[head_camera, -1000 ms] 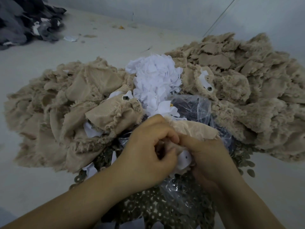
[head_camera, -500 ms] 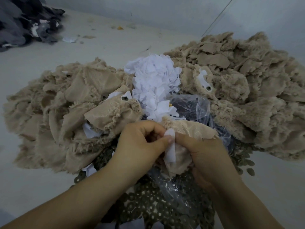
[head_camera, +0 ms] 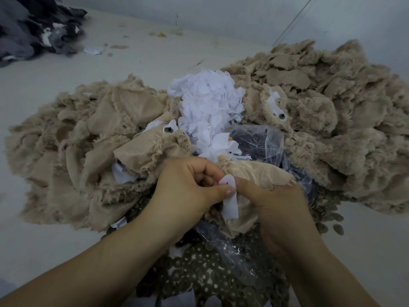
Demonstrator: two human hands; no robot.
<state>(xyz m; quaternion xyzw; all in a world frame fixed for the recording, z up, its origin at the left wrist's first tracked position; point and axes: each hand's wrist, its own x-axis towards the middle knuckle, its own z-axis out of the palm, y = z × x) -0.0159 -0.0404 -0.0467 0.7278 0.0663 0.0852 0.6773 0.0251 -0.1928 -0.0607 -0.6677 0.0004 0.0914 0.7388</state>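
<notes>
A beige furry fabric piece (head_camera: pixel 254 173) lies bunched between both hands, smooth backing up. My left hand (head_camera: pixel 188 189) pinches a small white paper strip (head_camera: pixel 230 200) against it with thumb and curled fingers. My right hand (head_camera: pixel 278 209) grips the same fabric piece from the right, its fingers curled under the cloth and partly hidden. The strip hangs down between the two thumbs.
Beige fur pieces are heaped at left (head_camera: pixel 88 138) and right (head_camera: pixel 332 111). A mound of white paper scraps (head_camera: pixel 208 103) sits between them. A clear plastic bag (head_camera: pixel 259 140) and several dark round washers (head_camera: pixel 212 282) lie below. Dark grey fabric (head_camera: pixel 33 25) is piled far left.
The white strip, hidden under my fingers a second ago, now stands out between the thumbs, drawn partly off the fabric. Both hands stay in about the same place.
</notes>
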